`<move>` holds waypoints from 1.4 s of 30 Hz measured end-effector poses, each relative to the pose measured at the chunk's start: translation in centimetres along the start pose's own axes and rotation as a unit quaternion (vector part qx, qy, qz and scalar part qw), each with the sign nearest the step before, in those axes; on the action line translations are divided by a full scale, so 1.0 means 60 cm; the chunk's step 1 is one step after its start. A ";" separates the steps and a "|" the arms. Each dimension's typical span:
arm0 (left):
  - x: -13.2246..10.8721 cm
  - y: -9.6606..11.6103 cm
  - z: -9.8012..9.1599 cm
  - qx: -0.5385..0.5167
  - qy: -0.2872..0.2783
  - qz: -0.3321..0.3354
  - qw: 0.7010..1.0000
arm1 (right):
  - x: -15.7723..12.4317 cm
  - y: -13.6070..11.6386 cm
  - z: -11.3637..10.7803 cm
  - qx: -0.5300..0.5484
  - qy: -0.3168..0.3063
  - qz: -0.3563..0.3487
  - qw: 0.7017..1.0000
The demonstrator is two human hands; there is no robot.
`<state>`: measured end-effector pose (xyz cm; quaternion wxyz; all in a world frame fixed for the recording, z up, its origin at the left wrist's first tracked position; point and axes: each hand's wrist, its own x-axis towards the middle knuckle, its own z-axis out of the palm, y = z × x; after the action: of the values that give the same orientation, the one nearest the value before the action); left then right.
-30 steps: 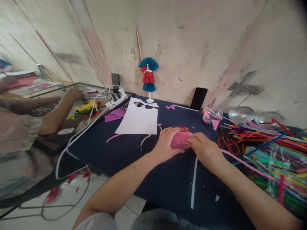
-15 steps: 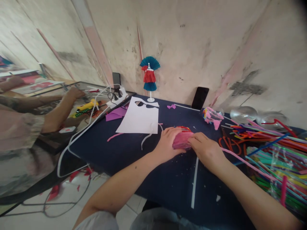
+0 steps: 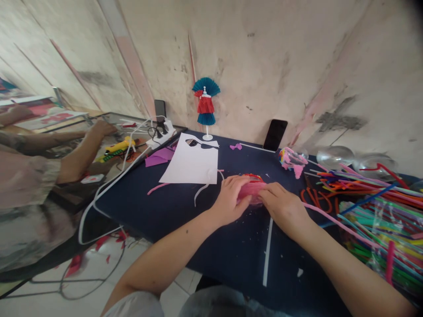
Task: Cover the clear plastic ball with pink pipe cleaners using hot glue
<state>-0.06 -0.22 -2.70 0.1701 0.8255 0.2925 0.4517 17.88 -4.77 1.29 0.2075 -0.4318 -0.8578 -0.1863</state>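
Observation:
Both hands hold a pink craft piece (image 3: 251, 189) low over the dark blue table, with red and yellow bits and some clear plastic at its far edge. My left hand (image 3: 228, 199) grips its left side, fingers over the top and thumb on the near face. On the right side, the fingers of my right hand (image 3: 280, 206) are bent and pressed against the pink surface. Whether they also pinch something small is hidden. A pink pipe cleaner (image 3: 340, 222) lies beside my right wrist, and a white paper strip (image 3: 268, 253) rests in front of the piece.
A white sheet with sunglasses (image 3: 191, 163) lies back left, near a small dress stand (image 3: 206, 108). A phone (image 3: 275, 135) leans on the wall. Many pipe cleaners (image 3: 390, 233) and a pink-covered clear piece (image 3: 293, 160) occupy the right. Another person's arm (image 3: 77, 152) is at left.
My left thumb has moved up from the lower edge onto the pink face, and the piece has tilted slightly. My right hand stays nearly in place.

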 end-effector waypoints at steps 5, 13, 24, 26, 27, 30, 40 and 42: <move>0.002 0.002 0.004 0.018 0.011 -0.010 1.000 | 0.002 -0.004 0.002 -0.005 0.009 0.004 1.000; 0.003 0.004 0.007 0.022 0.022 -0.041 0.999 | -0.005 0.003 -0.005 0.033 0.051 0.039 0.997; 0.003 0.000 0.008 0.034 0.029 -0.033 0.998 | -0.014 0.004 0.012 0.022 0.065 0.075 0.995; 0.003 0.001 0.008 0.033 0.029 -0.034 0.998 | -0.012 0.001 0.013 0.009 0.070 0.081 0.994; 0.003 0.001 0.008 0.033 0.029 -0.032 0.999 | -0.011 0.000 0.014 0.001 0.075 0.083 0.994; 0.003 0.002 0.007 0.032 0.033 -0.024 0.999 | -0.010 -0.004 0.016 -0.020 0.091 0.085 0.992; 0.003 0.001 0.009 0.027 0.040 -0.008 0.999 | -0.008 -0.007 0.020 -0.040 0.119 0.080 0.989; 0.003 0.000 0.008 0.022 0.041 -0.004 0.999 | -0.007 -0.007 0.020 -0.042 0.121 0.076 0.989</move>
<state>0.45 -0.14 -2.84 0.1415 0.8085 0.3129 0.4779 17.52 -4.69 -0.02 0.3050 -0.4785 -0.7825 -0.2565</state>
